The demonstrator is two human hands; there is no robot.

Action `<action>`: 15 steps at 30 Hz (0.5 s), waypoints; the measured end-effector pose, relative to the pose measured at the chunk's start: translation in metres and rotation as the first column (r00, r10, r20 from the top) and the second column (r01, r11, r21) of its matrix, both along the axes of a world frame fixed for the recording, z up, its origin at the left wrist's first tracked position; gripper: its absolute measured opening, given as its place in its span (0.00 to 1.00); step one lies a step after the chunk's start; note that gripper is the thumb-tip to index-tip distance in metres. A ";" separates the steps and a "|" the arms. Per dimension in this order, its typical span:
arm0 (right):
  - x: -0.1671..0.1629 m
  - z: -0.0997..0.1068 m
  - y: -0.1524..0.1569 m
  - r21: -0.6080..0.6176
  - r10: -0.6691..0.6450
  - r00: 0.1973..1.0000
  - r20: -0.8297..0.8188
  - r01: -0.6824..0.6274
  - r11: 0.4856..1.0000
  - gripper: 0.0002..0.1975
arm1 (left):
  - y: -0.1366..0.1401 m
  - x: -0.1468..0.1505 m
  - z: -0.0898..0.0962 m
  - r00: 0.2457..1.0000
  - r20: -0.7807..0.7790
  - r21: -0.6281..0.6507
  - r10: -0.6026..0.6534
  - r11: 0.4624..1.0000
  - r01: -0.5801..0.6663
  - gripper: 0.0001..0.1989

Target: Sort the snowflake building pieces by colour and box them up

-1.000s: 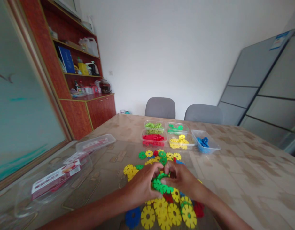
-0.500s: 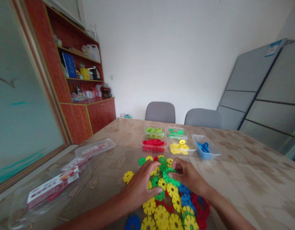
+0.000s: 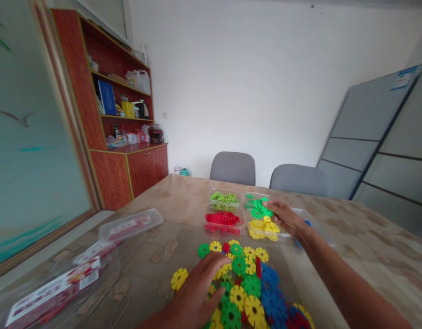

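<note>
My right hand (image 3: 282, 215) reaches out to the back row of tubs, fingers closed on a few green notched plastic discs (image 3: 260, 209). Those discs are over the clear tub of green discs (image 3: 249, 195), just behind the tub of yellow discs (image 3: 264, 230). Over the left side of a mixed heap of notched discs, my left hand (image 3: 197, 288) hovers with thumb and fingers apart, holding nothing. Yellow discs (image 3: 254, 310), green discs (image 3: 230, 315) and blue discs (image 3: 273, 304) lie in that heap, with some red ones partly covered.
A tub of red discs (image 3: 222, 221) and one of light green pieces (image 3: 223, 198) stand left of the others. My right forearm partly hides a tub with blue pieces (image 3: 307, 223). Clear lids (image 3: 131, 225) and a printed box (image 3: 56, 292) lie left. Grey chairs (image 3: 233, 167) stand behind.
My right hand has moved from the heap to the back tubs, carrying green discs. My left hand stays open over the heap, slightly lower in view. The camera view has shifted a little.
</note>
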State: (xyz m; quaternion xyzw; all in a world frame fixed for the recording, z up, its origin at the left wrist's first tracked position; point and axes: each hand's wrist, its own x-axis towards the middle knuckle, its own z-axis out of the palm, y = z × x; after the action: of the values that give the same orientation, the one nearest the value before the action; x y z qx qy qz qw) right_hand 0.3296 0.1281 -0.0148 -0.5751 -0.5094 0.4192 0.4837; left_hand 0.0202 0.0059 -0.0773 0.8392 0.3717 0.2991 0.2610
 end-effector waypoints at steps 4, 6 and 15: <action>0.010 0.008 0.044 -0.003 -0.064 0.998 0.015 0.064 0.998 0.13 | 0.005 -0.003 0.000 1.000 -0.031 -0.015 -0.002 1.000 0.002 0.26; 0.013 0.007 0.059 -0.008 -0.096 0.995 0.022 0.096 0.995 0.15 | 0.008 -0.005 -0.002 0.999 -0.037 -0.006 -0.004 1.000 0.004 0.25; 0.013 0.008 0.022 0.060 -0.065 0.990 0.123 0.058 0.997 0.12 | 0.014 -0.011 0.011 1.000 0.004 0.046 0.000 0.999 0.000 0.23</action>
State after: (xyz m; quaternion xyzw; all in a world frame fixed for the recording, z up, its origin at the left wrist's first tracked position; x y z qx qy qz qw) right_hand 0.3428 0.1500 -0.0072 -0.6017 -0.5323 0.3530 0.4795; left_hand 0.0092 0.0200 -0.0660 0.8444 0.3640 0.3093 0.2424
